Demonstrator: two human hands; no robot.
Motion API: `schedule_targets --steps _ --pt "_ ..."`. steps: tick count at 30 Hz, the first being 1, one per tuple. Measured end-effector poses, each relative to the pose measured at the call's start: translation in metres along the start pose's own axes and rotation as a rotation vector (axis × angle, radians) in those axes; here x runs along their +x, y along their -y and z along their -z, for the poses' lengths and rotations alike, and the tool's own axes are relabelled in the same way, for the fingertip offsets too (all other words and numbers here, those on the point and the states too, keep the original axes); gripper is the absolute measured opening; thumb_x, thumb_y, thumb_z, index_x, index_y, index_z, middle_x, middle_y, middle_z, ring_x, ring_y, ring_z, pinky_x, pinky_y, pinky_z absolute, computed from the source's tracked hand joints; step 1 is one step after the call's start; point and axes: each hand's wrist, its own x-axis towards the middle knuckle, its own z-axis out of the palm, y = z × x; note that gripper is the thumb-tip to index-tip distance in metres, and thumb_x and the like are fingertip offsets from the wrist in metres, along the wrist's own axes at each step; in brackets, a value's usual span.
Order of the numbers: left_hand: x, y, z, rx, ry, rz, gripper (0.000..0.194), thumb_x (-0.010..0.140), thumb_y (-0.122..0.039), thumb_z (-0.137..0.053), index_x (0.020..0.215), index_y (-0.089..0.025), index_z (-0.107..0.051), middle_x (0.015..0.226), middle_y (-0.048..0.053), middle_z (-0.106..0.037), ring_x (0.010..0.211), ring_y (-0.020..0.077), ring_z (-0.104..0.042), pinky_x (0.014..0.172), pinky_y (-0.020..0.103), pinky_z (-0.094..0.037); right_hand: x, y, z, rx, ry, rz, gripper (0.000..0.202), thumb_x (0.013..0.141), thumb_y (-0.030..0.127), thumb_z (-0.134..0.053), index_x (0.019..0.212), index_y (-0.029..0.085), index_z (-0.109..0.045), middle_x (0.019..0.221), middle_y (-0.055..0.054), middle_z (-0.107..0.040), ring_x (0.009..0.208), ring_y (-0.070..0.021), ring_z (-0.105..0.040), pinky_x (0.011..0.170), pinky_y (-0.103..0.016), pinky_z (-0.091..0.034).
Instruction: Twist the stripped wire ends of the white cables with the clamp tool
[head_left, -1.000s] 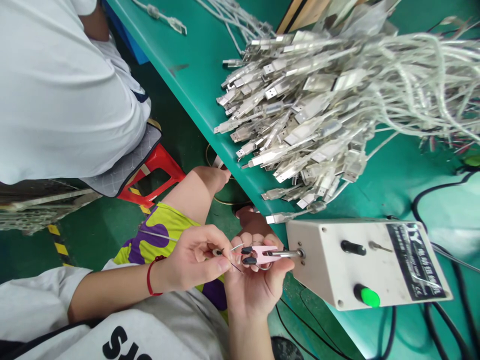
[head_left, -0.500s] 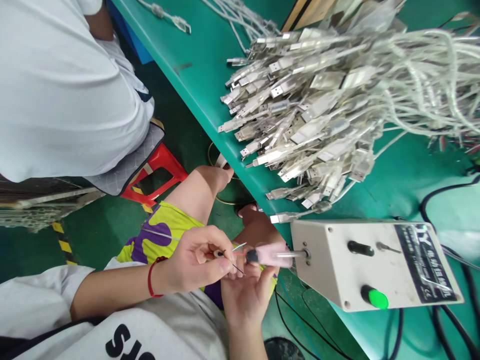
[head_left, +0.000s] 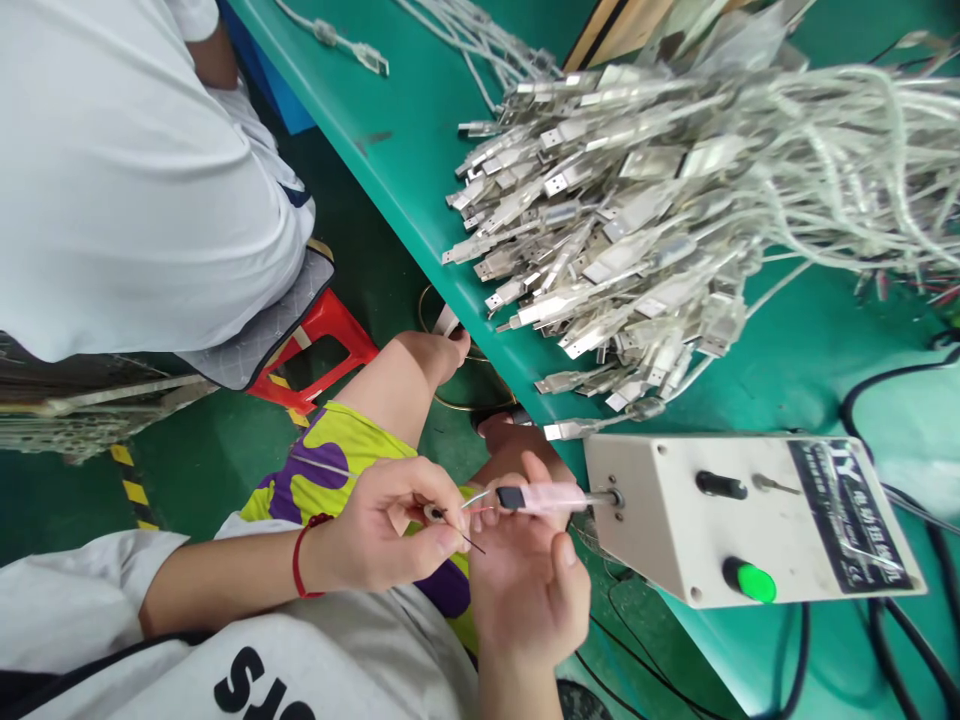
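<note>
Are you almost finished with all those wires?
Hard to tell what is finished. Right now the left hand pinches one thin wire end beside the pink clip sticking out of the white box, with the right hand underneath. A huge pile of cables waits on the green table.
</note>
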Motion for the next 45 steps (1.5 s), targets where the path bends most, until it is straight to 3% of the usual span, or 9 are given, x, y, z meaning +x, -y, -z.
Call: schedule_targets --steps 3,11,17,21,30,37,41,45 --pt "0.001 0.001 0.000 0.010 -0.004 -0.007 0.017 0.107 -0.029 -0.076 0.095 -0.019 -0.070 0.076 0.004 -0.075 0.057 0.0113 -0.066 0.050 0.018 -0.045 0.004 0.006 -0.002 0.009 0.002 0.007 0.057 0.085 0.063 -0.086 0.131 0.030 -0.082 0.096 -0.003 -0.061 0.079 -0.0193 -0.050 0.071 -0.032 -0.049" --pt "0.002 0.006 0.000 0.006 -0.007 0.006 0.017 0.106 -0.030 -0.077 0.096 -0.019 -0.070 0.077 0.003 -0.073 0.055 0.0093 -0.061 0.049 0.017 -0.042 0.007 0.012 -0.011 -0.020 0.029 0.048 0.051 0.090 0.070 -0.083 0.119 0.028 -0.084 0.089 -0.002 -0.062 0.069 -0.0161 -0.049 0.060 -0.029 -0.046" --pt "0.004 0.009 0.000 -0.202 -0.017 0.113 0.018 0.105 -0.032 -0.080 0.097 -0.019 -0.071 0.081 0.003 -0.074 0.068 0.0120 -0.074 0.064 0.017 -0.058 0.015 0.014 -0.007 -0.089 0.038 0.140 0.032 0.093 0.057 -0.088 0.106 0.028 -0.087 0.087 -0.002 -0.072 0.067 -0.0151 -0.060 0.060 -0.027 -0.051" --pt "0.004 0.016 -0.001 -0.336 -0.021 0.222 0.018 0.103 -0.031 -0.084 0.098 -0.019 -0.072 0.083 0.003 -0.074 0.073 0.0123 -0.077 0.072 0.018 -0.063 0.016 0.012 -0.006 -0.040 0.016 0.134 0.030 0.090 0.055 -0.093 0.101 0.028 -0.088 0.083 -0.001 -0.074 0.072 -0.0140 -0.069 0.068 -0.025 -0.060" --pt "0.003 0.017 -0.002 -0.416 -0.023 0.252 0.014 0.102 -0.028 -0.084 0.100 -0.019 -0.074 0.083 0.002 -0.075 0.071 0.0108 -0.076 0.067 0.015 -0.061 0.016 0.012 -0.004 -0.021 0.052 0.092 0.032 0.090 0.057 -0.092 0.105 0.029 -0.088 0.086 -0.002 -0.075 0.077 -0.0149 -0.071 0.072 -0.026 -0.063" --pt "0.005 0.014 -0.006 -0.375 -0.035 0.306 0.022 0.101 -0.035 -0.086 0.096 -0.018 -0.072 0.081 0.004 -0.076 0.072 0.0137 -0.077 0.073 0.021 -0.065 0.016 0.011 -0.003 -0.015 0.047 0.086 0.031 0.090 0.055 -0.093 0.105 0.028 -0.088 0.089 -0.003 -0.078 0.079 -0.0147 -0.074 0.069 -0.024 -0.061" --pt "0.004 0.013 -0.007 -0.339 -0.031 0.349 0.028 0.100 -0.040 -0.086 0.094 -0.017 -0.072 0.079 0.005 -0.076 0.071 0.0154 -0.077 0.073 0.024 -0.065 0.016 0.010 0.002 -0.040 0.061 0.078 0.031 0.093 0.056 -0.090 0.109 0.030 -0.087 0.090 -0.004 -0.076 0.078 -0.0170 -0.072 0.066 -0.027 -0.059" --pt "0.006 0.011 -0.008 -0.346 -0.028 0.348 0.028 0.101 -0.039 -0.087 0.093 -0.017 -0.072 0.079 0.005 -0.077 0.071 0.0149 -0.077 0.073 0.023 -0.065 0.014 0.012 0.001 -0.069 0.038 0.051 0.043 0.088 0.065 -0.091 0.114 0.031 -0.087 0.086 -0.003 -0.071 0.075 -0.0179 -0.065 0.065 -0.029 -0.054"
